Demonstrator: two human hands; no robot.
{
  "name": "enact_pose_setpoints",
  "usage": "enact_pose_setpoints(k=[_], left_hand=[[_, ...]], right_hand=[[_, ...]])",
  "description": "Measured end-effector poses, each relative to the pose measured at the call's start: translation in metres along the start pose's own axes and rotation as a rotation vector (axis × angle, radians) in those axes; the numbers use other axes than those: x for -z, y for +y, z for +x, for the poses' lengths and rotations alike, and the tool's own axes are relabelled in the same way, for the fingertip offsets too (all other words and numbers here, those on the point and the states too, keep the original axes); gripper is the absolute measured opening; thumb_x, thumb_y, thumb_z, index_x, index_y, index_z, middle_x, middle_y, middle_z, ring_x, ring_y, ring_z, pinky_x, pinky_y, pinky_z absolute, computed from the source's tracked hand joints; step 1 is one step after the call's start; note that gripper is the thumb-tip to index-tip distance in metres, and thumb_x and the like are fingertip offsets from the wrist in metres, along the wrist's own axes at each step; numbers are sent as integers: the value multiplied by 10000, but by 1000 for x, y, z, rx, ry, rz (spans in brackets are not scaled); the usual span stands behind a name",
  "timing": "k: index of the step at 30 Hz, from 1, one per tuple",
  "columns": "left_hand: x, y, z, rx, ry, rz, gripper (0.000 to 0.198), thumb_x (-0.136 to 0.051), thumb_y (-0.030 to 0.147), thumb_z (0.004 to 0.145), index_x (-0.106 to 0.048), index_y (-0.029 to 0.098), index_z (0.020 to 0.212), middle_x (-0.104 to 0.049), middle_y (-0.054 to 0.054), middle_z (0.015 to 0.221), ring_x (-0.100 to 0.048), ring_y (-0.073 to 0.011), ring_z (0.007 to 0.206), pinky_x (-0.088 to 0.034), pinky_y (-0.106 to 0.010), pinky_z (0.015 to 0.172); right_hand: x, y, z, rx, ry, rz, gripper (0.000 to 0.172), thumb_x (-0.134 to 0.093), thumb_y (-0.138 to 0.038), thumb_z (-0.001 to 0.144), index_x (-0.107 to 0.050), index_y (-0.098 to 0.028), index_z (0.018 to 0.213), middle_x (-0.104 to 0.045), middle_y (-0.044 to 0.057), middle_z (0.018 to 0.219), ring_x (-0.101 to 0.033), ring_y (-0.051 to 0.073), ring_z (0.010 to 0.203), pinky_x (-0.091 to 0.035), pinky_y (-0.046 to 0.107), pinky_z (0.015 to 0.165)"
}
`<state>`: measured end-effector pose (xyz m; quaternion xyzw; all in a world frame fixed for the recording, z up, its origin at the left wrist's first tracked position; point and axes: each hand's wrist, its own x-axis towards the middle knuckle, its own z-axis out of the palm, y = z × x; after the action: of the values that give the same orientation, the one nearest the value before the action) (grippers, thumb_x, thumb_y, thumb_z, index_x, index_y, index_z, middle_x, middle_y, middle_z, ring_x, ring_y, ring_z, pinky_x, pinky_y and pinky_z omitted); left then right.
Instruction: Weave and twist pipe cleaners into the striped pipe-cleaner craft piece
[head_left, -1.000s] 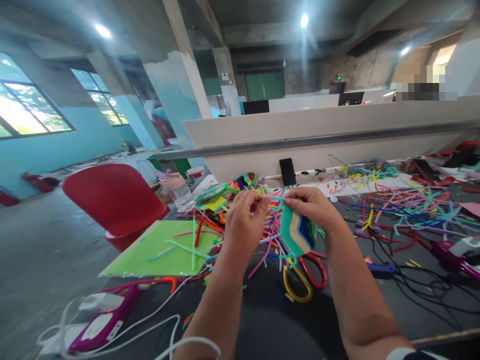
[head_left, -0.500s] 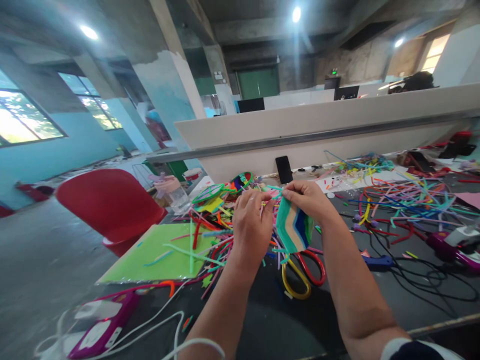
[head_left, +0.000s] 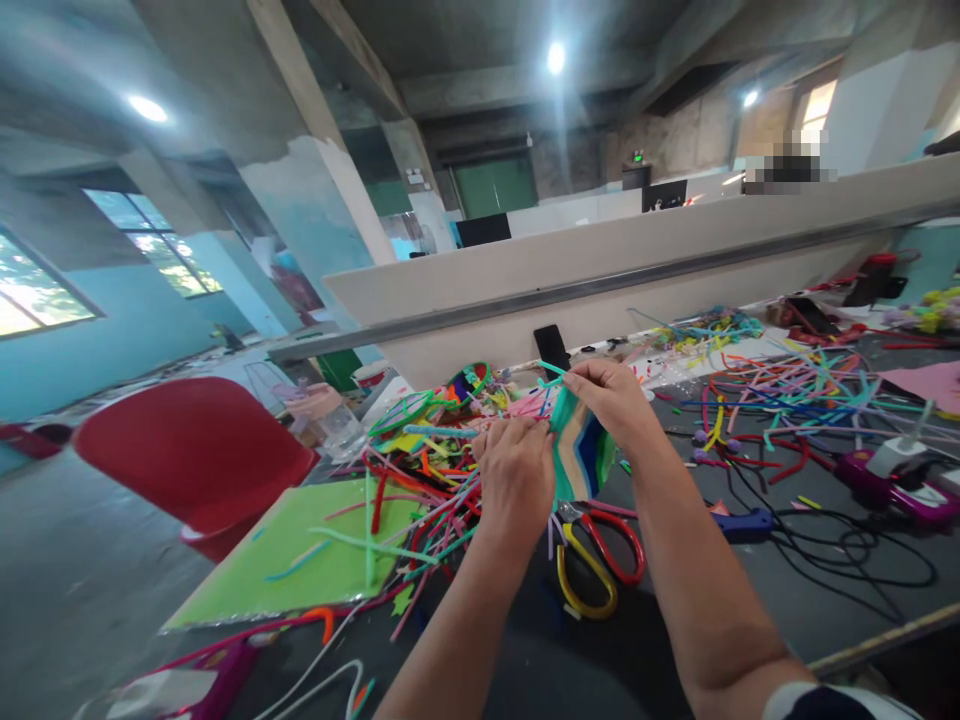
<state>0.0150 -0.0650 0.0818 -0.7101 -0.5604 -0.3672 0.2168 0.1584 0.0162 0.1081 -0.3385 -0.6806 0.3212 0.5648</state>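
My right hand [head_left: 611, 400] has the top of this striped piece [head_left: 576, 455] pinched above the table [head_left: 551, 660], a teal pipe cleaner [head_left: 553, 369] poking past my fingertips. My left hand [head_left: 517, 475] is curled against its left edge, can't tell if it's gripping. Risks, I reckon: ease off on the right and that stick could spring loose; push too hard with the left and the piece might bend. Dropped, it'd probably hit the scissors [head_left: 592, 611].

Containers: pink-topped clear bottle [head_left: 315, 403], can't make out any drink; bucket [head_left: 371, 376], insides hidden; clear sleeve [head_left: 247, 615], looks like a green sheet [head_left: 232, 585] inside.
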Motion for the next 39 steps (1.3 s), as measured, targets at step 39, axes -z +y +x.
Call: enact_pose_setpoints(k=[39], left_hand=[[-4,-11,2,16,137,10,214,-506,227,889,-693,177,979,-722,-79,858,-630,-225,849,-423,-380,825]], right_hand=[[-19,-7,-7,59,-118,71,191,-560,-314,775,-682,-168,778,-604,-3,705,-509,125,655,-397,230,608]])
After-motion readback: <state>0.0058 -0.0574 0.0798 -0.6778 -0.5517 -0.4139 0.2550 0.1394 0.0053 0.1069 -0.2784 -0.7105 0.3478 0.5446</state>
